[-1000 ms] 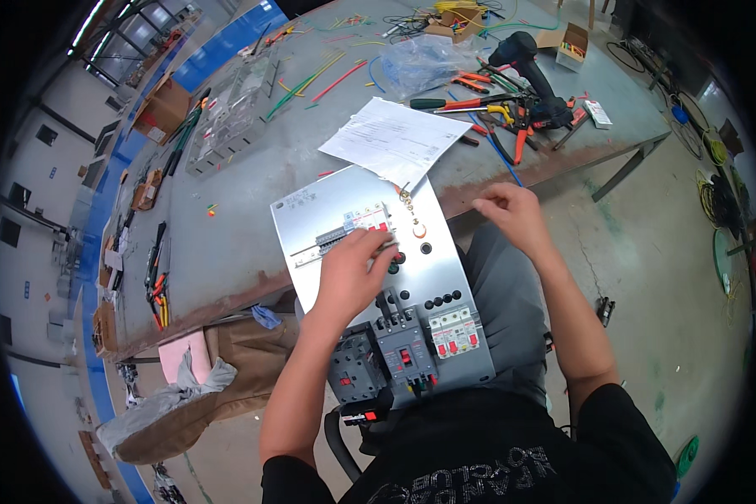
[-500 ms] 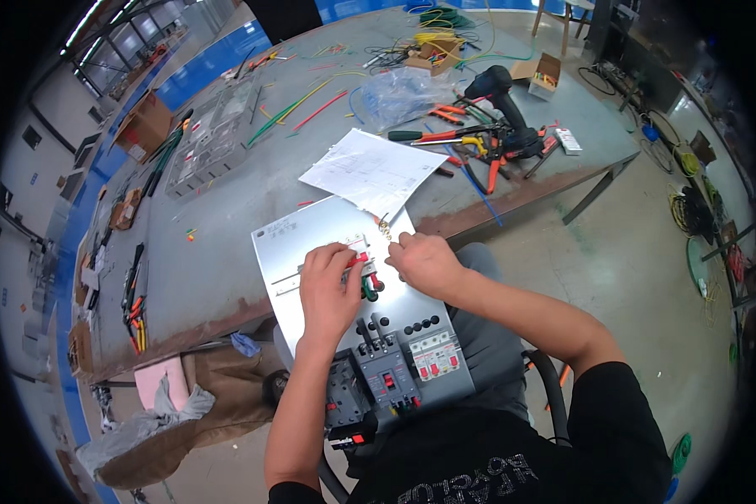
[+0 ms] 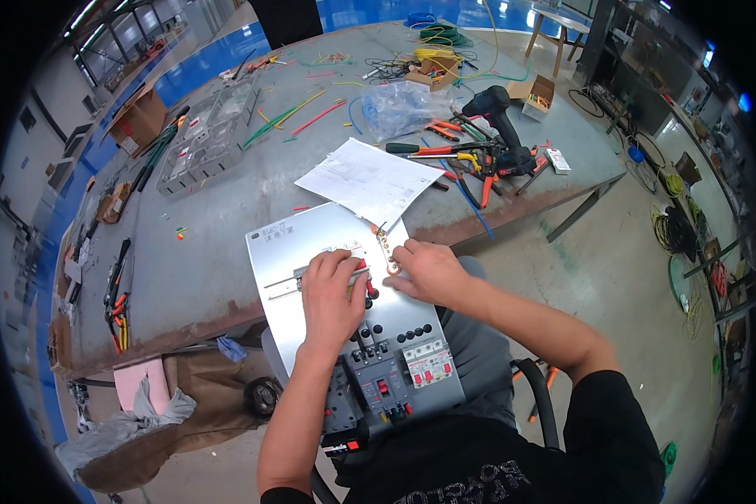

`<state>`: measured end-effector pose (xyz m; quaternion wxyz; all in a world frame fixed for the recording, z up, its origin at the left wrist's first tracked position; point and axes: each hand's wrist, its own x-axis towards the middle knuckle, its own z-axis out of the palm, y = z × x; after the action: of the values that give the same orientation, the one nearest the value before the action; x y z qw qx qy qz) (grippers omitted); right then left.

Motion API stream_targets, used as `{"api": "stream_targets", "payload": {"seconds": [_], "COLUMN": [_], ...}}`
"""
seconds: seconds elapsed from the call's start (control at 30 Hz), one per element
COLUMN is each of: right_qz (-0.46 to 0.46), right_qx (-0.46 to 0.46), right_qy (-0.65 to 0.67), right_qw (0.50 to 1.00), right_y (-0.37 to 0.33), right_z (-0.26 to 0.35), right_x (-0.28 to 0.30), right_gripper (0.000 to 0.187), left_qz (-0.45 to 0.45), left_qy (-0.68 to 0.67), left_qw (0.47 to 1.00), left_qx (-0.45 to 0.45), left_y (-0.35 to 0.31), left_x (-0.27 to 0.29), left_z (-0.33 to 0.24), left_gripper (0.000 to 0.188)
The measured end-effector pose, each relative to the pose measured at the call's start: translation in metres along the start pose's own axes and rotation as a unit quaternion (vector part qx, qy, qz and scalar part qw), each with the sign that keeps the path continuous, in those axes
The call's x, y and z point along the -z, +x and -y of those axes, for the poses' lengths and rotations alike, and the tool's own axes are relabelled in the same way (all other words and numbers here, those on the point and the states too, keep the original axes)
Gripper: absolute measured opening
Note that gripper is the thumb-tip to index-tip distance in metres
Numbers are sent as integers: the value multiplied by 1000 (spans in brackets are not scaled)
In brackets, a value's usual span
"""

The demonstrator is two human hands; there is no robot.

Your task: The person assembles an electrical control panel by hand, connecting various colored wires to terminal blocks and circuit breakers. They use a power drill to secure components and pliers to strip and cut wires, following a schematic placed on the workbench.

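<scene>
A silver mounting plate (image 3: 279, 249) rests at my lap, leaning toward the table edge. My left hand (image 3: 332, 294) is closed round a small white circuit breaker (image 3: 363, 264) with a red switch, beside a metal rail (image 3: 282, 286). Close by on the right, my right hand (image 3: 428, 270) has curled fingers next to a row of brass-coloured pieces (image 3: 384, 238); whatever it pinches is hidden. Nearer me on the plate sit a dark moulded-case breaker (image 3: 381, 385), a white multi-pole breaker (image 3: 429, 364) and a black block (image 3: 339, 406).
A printed sheet (image 3: 370, 178) overlaps the plate's far edge. Behind it lie a cordless drill (image 3: 497, 126), pliers (image 3: 487, 172) and a plastic bag (image 3: 399, 109). Grey component boxes (image 3: 206, 143) stand left on the metal table (image 3: 227, 244). A chair armrest (image 3: 536, 395) is at my right.
My right hand has shifted slightly toward me, its thumb now farther from the fingertips. My left hand stays at the small breaker. The whole view has swung a little.
</scene>
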<state>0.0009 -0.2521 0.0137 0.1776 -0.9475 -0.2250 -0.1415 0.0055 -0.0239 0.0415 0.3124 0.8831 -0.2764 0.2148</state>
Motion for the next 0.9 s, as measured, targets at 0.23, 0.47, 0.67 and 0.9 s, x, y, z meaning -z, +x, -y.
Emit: {"api": "stream_targets", "payload": {"seconds": [0.23,0.47,0.67,0.9], "right_qz": [4,-9,-37,-90], "right_qx": [7,-90,-82,-100], "right_qy": [-12,32,54,47], "right_qw": [1000,995,995,990], "right_y": [8,3,-4,2], "right_z": [-4,-3,-27,-14], "right_x": [-11,8,-1,-6], "right_gripper": [29,46,49,54], "left_qz": [6,-2,20,38], "left_qy": [-2,3,29,28], "left_qw": [1000,1000,999,997], "left_qx": [-1,-10,-38,-54], "left_y": [-2,4,5,19], "left_x": [-4,-4,-4,-18], "left_z": [4,0,-6,-12], "left_gripper": [25,27,31,34]}}
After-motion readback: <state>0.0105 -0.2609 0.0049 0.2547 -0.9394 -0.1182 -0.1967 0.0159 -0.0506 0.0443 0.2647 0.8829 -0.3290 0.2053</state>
